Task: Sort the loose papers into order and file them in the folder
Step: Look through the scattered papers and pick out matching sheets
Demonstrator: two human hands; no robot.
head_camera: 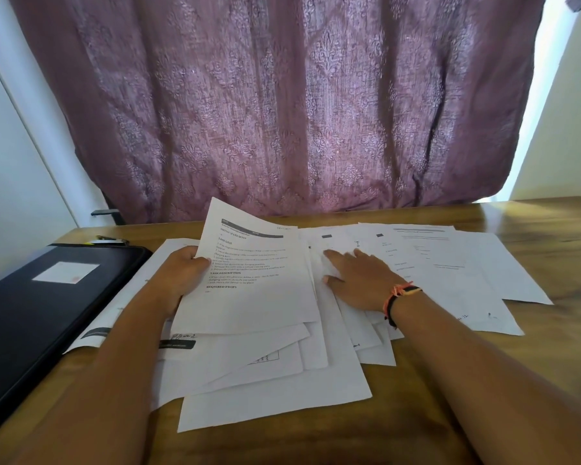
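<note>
**One sheet lifted, the rest waiting beside the shut folder**

The black folder [47,313] lies closed on the wooden table [433,424]. Its long side runs away from the person toward the curtain [282,95], and a white label [66,272] faces up. A pen [109,241] lies just beyond its far edge.

Just to the right of the folder, the left hand [182,276] grips a printed sheet [252,273] by its left edge, with the thumb curled over the top. The sheet's long axis points away from the person and leans a little to the right. Its heading is at the far end, so the text reads upright to the holder. The far end rises off the pile, most likely so the page can be read and placed in order.

Farther right of the folder, the right hand [356,280] rests on the loose papers [316,380] with its fingers straight and spread. It holds nothing and seems to be pinning or fanning the sheets. A woven bracelet [399,297] sits on that wrist.

The papers spread from the folder's right edge across the table, overlapping at mixed angles, and one corner is tucked against the folder. Most lie lengthwise away from the person. Sorting looks to be at an early stage, and nothing has been filed yet.
</note>
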